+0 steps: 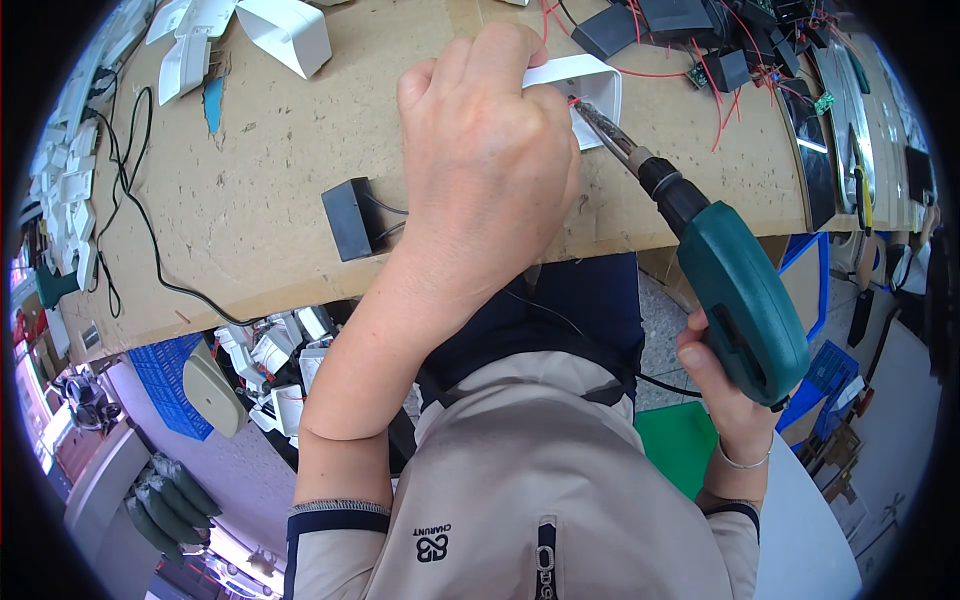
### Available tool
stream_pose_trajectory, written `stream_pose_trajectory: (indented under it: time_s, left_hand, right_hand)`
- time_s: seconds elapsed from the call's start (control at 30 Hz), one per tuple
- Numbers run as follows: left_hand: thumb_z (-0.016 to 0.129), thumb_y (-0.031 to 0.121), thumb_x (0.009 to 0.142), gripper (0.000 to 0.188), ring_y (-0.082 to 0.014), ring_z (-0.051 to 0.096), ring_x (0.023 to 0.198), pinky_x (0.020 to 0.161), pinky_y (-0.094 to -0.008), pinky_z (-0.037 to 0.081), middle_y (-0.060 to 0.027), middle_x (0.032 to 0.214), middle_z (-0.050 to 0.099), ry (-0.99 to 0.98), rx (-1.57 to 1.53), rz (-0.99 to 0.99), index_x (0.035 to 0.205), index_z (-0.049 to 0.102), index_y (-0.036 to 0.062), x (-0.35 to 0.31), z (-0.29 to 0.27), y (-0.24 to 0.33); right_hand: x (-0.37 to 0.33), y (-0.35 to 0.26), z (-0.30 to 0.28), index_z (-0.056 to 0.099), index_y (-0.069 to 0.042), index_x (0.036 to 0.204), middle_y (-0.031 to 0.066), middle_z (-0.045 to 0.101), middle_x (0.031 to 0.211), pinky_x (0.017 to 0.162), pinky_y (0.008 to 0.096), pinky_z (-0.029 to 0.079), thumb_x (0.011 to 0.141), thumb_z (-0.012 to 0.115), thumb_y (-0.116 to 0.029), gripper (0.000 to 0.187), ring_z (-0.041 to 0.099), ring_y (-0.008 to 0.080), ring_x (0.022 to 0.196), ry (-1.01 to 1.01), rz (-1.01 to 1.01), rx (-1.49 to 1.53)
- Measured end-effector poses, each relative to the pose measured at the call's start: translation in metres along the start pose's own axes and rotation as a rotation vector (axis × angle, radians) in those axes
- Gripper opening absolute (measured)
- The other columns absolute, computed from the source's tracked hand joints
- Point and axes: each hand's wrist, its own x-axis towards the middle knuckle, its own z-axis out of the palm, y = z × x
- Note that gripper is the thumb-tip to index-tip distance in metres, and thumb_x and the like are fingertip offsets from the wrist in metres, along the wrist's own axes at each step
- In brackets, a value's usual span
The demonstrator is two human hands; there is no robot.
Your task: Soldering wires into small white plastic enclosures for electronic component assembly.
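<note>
My left hand (490, 140) is closed at the white plastic housing (598, 85), whose open side shows to the right of my fingers. Its fingertips are mostly hidden behind the back of the hand. My right hand (725, 385) grips a green soldering gun (745, 300) by its body. The metal tip of the gun slants up and left into the housing, where a bit of red wire shows. To the left of my left wrist lies a black box (350, 220), its two black wires running toward the wrist.
Black boxes (605, 32) and red wires crowd the table's back right. More white housings (285, 35) stand at the back left. A black cable (140, 200) curls along the left. Below the table edge, white parts (275, 355) fill a container beside a blue basket (170, 385).
</note>
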Motion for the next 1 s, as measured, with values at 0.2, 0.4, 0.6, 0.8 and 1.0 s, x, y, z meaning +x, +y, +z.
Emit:
stream_pose_trajectory:
  time_s: [0.2, 0.4, 0.6, 0.8, 1.0]
  left_hand:
    - [0.068, 0.005, 0.068, 0.006, -0.0239, 0.059, 0.085, 0.074, -0.0359, 0.041, -0.0078, 0.094, 0.061, 0.010, -0.018, -0.003, 0.071, 0.069, 0.0000, 0.0001, 0.0002, -0.0002]
    - [0.067, 0.005, 0.068, 0.006, -0.0239, 0.059, 0.084, 0.073, -0.0357, 0.041, -0.0078, 0.094, 0.062, 0.028, -0.016, 0.006, 0.071, 0.069, -0.0001, 0.0004, 0.0018, 0.0000]
    - [0.067, 0.005, 0.067, 0.006, -0.0235, 0.059, 0.084, 0.073, -0.0358, 0.041, -0.0076, 0.094, 0.062, 0.021, -0.010, -0.003, 0.070, 0.069, 0.0000, 0.0004, 0.0009, 0.0007]
    - [0.067, 0.005, 0.067, 0.006, -0.0236, 0.059, 0.084, 0.073, -0.0357, 0.040, -0.0078, 0.094, 0.062, 0.019, -0.001, -0.005, 0.070, 0.069, 0.0000, 0.0005, -0.0002, 0.0015]
    - [0.066, 0.005, 0.068, 0.006, -0.0239, 0.059, 0.084, 0.073, -0.0357, 0.041, -0.0082, 0.094, 0.062, 0.015, 0.002, -0.005, 0.070, 0.069, -0.0002, 0.0002, 0.0006, 0.0014]
  right_hand:
    - [-0.0013, 0.0048, 0.0022, 0.050, 0.007, 0.127, 0.0141, 0.066, 0.106, 0.069, 0.0255, 0.054, 0.073, 0.078, -0.002, 0.061, 0.065, 0.0130, 0.077, -0.004, -0.021, 0.095]
    - [-0.0016, 0.0044, 0.0027, 0.050, 0.008, 0.127, 0.0147, 0.065, 0.108, 0.070, 0.0263, 0.055, 0.073, 0.077, 0.000, 0.061, 0.066, 0.0140, 0.079, -0.004, -0.074, 0.091]
    - [-0.0026, 0.0045, 0.0027, 0.050, 0.008, 0.127, 0.0162, 0.064, 0.111, 0.070, 0.0261, 0.055, 0.073, 0.077, 0.000, 0.061, 0.066, 0.0143, 0.080, -0.004, -0.064, 0.117]
    - [-0.0041, 0.0062, 0.0029, 0.050, 0.008, 0.127, 0.0167, 0.064, 0.112, 0.070, 0.0258, 0.055, 0.073, 0.077, 0.001, 0.061, 0.066, 0.0146, 0.080, -0.005, -0.078, 0.136]
    - [-0.0019, 0.0058, 0.0032, 0.050, 0.008, 0.127, 0.0156, 0.065, 0.109, 0.069, 0.0259, 0.055, 0.074, 0.077, -0.001, 0.061, 0.066, 0.0141, 0.079, 0.003, -0.065, 0.114]
